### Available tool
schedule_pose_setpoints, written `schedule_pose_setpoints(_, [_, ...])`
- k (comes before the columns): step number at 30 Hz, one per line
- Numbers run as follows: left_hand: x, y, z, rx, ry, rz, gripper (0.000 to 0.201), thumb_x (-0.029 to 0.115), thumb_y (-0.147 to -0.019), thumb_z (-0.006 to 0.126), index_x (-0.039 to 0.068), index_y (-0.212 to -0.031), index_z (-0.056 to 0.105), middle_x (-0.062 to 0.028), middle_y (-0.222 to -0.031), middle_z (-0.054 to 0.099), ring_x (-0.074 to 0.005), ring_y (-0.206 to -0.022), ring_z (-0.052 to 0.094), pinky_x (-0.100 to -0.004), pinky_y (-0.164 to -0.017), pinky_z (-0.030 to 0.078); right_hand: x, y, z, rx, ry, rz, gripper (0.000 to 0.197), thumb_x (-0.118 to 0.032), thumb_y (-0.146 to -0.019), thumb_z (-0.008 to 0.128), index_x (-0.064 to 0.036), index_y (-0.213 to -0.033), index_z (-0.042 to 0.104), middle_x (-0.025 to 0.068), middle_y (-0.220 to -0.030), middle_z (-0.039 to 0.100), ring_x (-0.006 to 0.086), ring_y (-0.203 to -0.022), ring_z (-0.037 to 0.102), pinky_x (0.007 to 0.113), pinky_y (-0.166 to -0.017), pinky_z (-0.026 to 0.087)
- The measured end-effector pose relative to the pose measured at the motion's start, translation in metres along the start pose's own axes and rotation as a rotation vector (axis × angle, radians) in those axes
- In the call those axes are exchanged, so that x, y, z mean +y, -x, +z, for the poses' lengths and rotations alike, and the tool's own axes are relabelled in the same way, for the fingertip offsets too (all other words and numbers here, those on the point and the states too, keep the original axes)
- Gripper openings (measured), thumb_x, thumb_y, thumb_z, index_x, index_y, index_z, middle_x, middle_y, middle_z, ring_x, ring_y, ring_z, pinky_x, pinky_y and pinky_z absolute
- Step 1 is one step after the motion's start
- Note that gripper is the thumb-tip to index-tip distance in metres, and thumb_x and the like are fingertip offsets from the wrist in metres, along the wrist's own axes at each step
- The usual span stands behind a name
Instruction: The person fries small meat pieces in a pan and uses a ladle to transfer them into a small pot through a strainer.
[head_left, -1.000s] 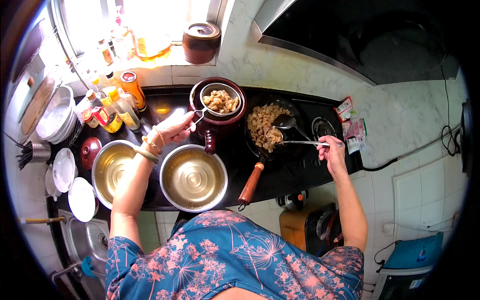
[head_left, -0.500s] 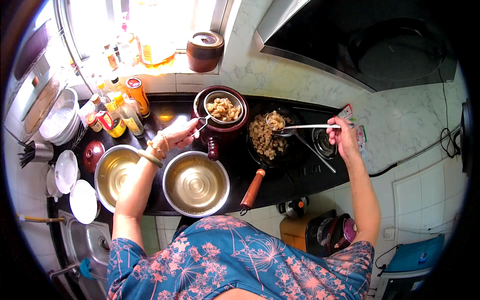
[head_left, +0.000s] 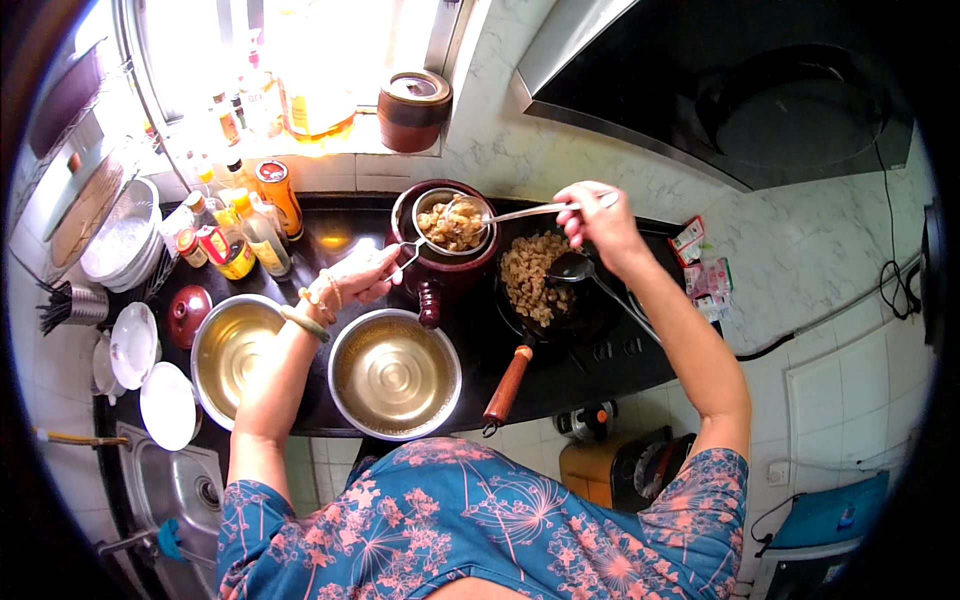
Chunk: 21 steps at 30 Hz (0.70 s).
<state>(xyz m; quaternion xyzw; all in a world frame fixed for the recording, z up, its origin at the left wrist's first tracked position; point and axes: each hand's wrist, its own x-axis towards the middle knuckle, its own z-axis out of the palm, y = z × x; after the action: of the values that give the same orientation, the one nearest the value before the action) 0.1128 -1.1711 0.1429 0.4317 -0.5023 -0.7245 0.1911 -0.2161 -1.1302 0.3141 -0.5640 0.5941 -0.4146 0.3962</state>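
Observation:
My left hand [head_left: 362,272] pinches the wire handle of a round metal strainer [head_left: 409,255], which is held over the mouth of a dark red clay pot [head_left: 440,270]. Brown, glossy chunks of food [head_left: 450,224] fill the strainer. From the right, my right hand [head_left: 600,222] reaches across, gripping a long-handled metal ladle [head_left: 525,212]. The ladle's bowl end is down among the chunks in the strainer. More chunks [head_left: 537,280] lie in a black wok [head_left: 575,318] with a wooden handle, below my right forearm. A dark ladle [head_left: 572,267] rests in that wok.
Two metal basins [head_left: 395,415] [head_left: 205,385] stand along the counter's near edge. Sauce bottles [head_left: 262,240] crowd the back left, beside a small red lid [head_left: 189,310]. White dishes [head_left: 168,405] are at the far left, near the sink [head_left: 180,490]. A range hood [head_left: 680,80] juts out above right.
My right hand has moved left and away from me, carrying the ladle from above the wok to the strainer. My left hand still holds the strainer over the pot.

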Motion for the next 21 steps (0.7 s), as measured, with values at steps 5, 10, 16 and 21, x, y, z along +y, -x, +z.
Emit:
schedule_pose_setpoints(5, [0.003, 0.006, 0.002, 0.037, -0.052, 0.046, 0.049, 0.052, -0.096, 0.044, 0.008, -0.077, 0.053, 0.0041, -0.049, 0.038, -0.0055, -0.037, 0.029, -0.0215, -0.034, 0.021, -0.001, 0.028, 0.035, -0.199, 0.707, -0.816, 0.011, -0.004, -0.089, 0.053, 0.0032, -0.091, 0.061, 0.0146, -0.077, 0.059, 0.0267, -0.064, 0.059, 0.034, -0.06, 0.048])
schedule_pose_setpoints(10, [-0.003, 0.002, -0.002, 0.015, 0.005, 0.002, 0.048, 0.053, -0.096, 0.044, 0.009, -0.079, 0.053, 0.0062, -0.051, 0.037, -0.0044, -0.039, 0.027, -0.021, -0.035, 0.019, 0.007, 0.048, 0.026, -0.217, 0.909, -0.937, 0.009, -0.008, -0.09, 0.055, -0.0002, -0.089, 0.06, 0.0138, -0.079, 0.057, 0.0304, -0.075, 0.059, 0.039, -0.067, 0.051])
schedule_pose_setpoints(16, [-0.003, 0.002, -0.003, -0.03, 0.078, -0.006, 0.047, 0.052, -0.097, 0.044, 0.009, -0.079, 0.054, 0.0068, -0.051, 0.035, -0.0039, -0.039, 0.025, -0.021, -0.035, 0.017, 0.009, 0.079, -0.024, 0.151, 0.205, -0.213, 0.025, -0.018, -0.096, 0.049, 0.0014, -0.091, 0.063, 0.007, -0.076, 0.061, 0.0112, -0.061, 0.057, 0.024, -0.052, 0.048])
schedule_pose_setpoints(21, [-0.003, 0.001, -0.002, -0.044, 0.086, -0.011, 0.048, 0.051, -0.098, 0.042, 0.007, -0.08, 0.053, 0.0065, -0.05, 0.034, -0.0043, -0.038, 0.024, -0.0212, -0.035, 0.018, 0.042, 0.109, -0.09, 0.295, -0.009, 0.112, 0.03, -0.025, -0.096, 0.049, 0.0019, -0.091, 0.062, 0.0072, -0.069, 0.06, 0.0078, -0.053, 0.054, 0.022, -0.043, 0.046])
